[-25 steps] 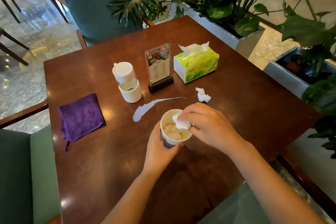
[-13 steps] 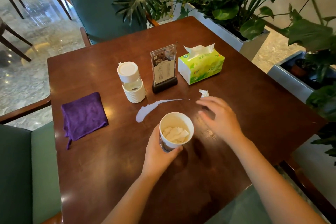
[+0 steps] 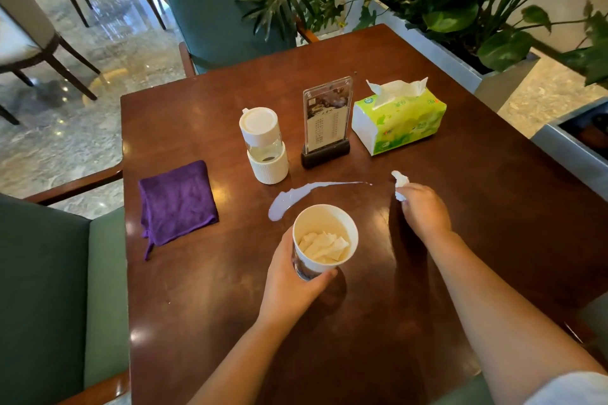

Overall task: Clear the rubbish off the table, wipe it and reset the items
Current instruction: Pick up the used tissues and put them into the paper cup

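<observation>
Serving as a bin, the paper cup point(image 3: 324, 240) is gripped around its side by the left hand point(image 3: 292, 289) near the tabletop's point(image 3: 493, 240) middle, already stuffed with tissues. A last crumpled tissue point(image 3: 400, 186) is pinched by the right hand point(image 3: 424, 210); the spill point(image 3: 296, 196) is left for the purple cloth point(image 3: 177, 200) by the left edge.

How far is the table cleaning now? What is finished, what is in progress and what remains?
Done: crumpled tissues already lie in the paper cup, held by the left hand. In hand: the right hand is closed on the last tissue ball. Left: the pale spill is unwiped, the purple cloth lies unused, and the bottle, menu stand and tissue pack await resetting.
</observation>
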The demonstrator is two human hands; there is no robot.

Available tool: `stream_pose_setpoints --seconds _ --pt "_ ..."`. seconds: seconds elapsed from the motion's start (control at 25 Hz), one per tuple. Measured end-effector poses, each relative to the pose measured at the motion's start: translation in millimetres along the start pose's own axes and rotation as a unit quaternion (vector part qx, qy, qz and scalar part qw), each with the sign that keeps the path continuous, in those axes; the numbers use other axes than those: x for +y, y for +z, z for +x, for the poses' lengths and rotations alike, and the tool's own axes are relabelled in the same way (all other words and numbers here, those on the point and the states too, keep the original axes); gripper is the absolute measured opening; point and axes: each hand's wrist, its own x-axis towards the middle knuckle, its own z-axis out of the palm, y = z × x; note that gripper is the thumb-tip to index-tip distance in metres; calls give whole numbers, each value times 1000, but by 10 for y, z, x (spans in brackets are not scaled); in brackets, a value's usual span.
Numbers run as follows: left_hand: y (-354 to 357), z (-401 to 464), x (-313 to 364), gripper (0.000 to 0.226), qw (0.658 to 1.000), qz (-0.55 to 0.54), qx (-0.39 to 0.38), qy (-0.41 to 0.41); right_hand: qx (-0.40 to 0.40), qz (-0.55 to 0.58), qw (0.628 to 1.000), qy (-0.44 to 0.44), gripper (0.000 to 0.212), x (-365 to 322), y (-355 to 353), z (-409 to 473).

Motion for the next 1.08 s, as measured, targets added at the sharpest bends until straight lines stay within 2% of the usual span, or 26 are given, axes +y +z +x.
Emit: stream_pose_setpoints --seconds 0.2,0.28,0.36,0.4,0.48,0.6,0.72,0.84,0.92,1.0,1.08 --pt "-41 -58 20 75 1000 8 -1 -5 29 10 1000 3 24 -100 46 -349" --pt "-61 -107 50 75 1000 3 -4 -9 -35 117 990 70 22 -188 -20 -461" --pt "-97 -165 79 75 1000 -2 -6 -10 -81 318 933 146 16 -299 -219 -601" --pt "-114 -195 90 74 1000 -6 -5 -10 -55 392 906 153 13 -365 -366 -702" --pt "-150 -262 132 75 1000 -10 -6 -4 -9 445 892 74 14 -574 -754 -982" --pt "-200 -388 207 77 1000 -10 -8 13 24 387 915 -112 22 -1031 -1218 -1427" --pt "-253 -532 277 76 999 -22 -3 40 35 299 926 -226 27 -1297 -1256 -1663" --pt "-319 -652 379 74 998 -32 4 54 -16 176 955 -239 29 -1464 -1205 -1782" --pt "-372 -714 432 71 997 -29 9 64 -56 111 960 -251 35 -1550 -1210 -1873" --pt "-438 -782 457 68 997 -24 19 71 -72 138 955 -254 37 -1601 -1244 -1949" --pt "-519 -855 454 69 997 -21 27 69 -47 181 942 -278 32 -1621 -1275 -2046"
